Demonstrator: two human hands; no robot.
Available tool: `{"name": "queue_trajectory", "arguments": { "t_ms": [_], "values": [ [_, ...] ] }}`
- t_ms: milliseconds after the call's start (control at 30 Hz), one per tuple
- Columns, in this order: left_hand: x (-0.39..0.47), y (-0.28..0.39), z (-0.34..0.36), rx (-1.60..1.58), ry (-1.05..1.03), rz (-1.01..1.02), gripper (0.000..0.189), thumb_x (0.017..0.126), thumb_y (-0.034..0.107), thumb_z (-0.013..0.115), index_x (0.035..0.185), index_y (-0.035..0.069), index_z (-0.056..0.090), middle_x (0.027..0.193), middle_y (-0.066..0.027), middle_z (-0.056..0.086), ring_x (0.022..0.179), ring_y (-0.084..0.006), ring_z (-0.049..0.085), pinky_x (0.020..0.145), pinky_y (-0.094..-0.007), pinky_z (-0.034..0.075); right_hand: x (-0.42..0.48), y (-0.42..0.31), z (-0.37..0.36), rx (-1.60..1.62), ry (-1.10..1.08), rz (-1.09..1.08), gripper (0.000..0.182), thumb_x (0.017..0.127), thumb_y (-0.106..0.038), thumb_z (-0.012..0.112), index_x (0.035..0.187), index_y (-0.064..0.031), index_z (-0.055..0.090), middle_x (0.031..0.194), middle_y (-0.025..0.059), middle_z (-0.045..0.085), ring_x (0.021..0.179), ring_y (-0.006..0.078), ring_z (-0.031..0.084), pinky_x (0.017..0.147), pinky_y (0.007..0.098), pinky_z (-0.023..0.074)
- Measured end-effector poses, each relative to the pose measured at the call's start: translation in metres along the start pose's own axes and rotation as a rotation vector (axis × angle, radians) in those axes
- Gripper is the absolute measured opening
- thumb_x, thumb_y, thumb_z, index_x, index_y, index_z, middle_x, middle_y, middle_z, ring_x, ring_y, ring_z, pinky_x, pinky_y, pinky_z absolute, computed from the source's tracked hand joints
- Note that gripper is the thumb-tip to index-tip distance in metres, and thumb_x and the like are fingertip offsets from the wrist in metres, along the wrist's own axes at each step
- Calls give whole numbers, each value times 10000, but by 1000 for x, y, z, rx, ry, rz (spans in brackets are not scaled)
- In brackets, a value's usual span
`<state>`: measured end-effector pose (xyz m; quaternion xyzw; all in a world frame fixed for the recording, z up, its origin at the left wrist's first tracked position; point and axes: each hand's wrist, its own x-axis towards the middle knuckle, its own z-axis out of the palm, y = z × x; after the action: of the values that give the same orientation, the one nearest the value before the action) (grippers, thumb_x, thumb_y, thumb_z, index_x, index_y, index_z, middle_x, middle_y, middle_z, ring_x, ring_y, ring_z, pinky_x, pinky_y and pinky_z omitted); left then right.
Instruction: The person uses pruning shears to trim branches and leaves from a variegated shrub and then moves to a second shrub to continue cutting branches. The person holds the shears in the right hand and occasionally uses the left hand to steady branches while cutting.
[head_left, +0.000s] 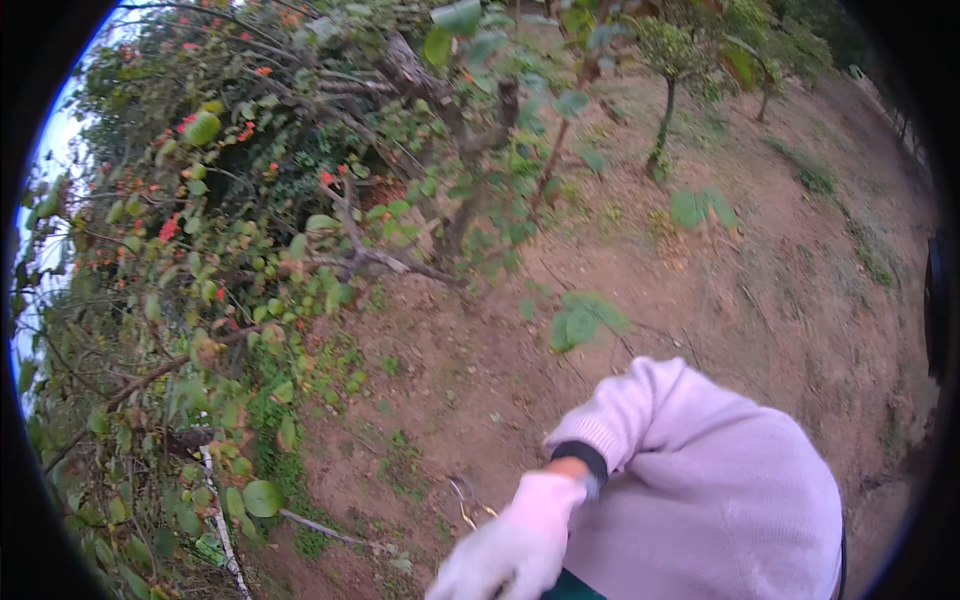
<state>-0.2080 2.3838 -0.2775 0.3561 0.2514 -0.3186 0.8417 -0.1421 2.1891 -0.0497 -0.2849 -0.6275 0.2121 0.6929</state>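
My right hand (502, 551) is low in the picture, in a whitish work glove with a pink cuff. It is blurred and bent in toward my body, and the bottom edge cuts off its fingers. Just beyond the knuckles shows a thin, curved, shiny metal piece (465, 506); whether the hand holds it cannot be made out. A black band (581, 454) circles the wrist below the lilac knit sleeve (637, 409). Something dark green (574, 586) lies beside the glove, mostly hidden. My left hand is out of view.
A leafy shrub with small red flowers or fruit (169, 227) fills the left. Bare branches (390, 262) fork from a trunk (450, 127). A pale stick (217, 517) stands lower left. Leaves (585, 321) hang near my sleeve over brown soil (420, 360). A small tree (667, 112) grows beyond.
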Motion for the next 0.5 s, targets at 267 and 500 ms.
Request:
{"name": "queue_trajectory", "arguments": {
  "t_ms": [267,500],
  "values": [
    [21,-22,37,54,-255,-58,400,883,295,619,1184,36,574,1123,-131,647,1124,-382,594,951,-506,483,-211,-102,-2,-601,1050,683,203,930,-166,595,1005,12,656,1094,86,651,1014,171,601,908,344,476],
    [-6,-31,89,-16,-241,-17,459,868,287,637,1227,17,544,1147,-153,626,1128,-372,577,918,-502,504,-277,-146,-7,-891,1354,703,166,894,-100,564,992,-2,654,961,53,657,878,129,596,805,291,482]
  ]
}}
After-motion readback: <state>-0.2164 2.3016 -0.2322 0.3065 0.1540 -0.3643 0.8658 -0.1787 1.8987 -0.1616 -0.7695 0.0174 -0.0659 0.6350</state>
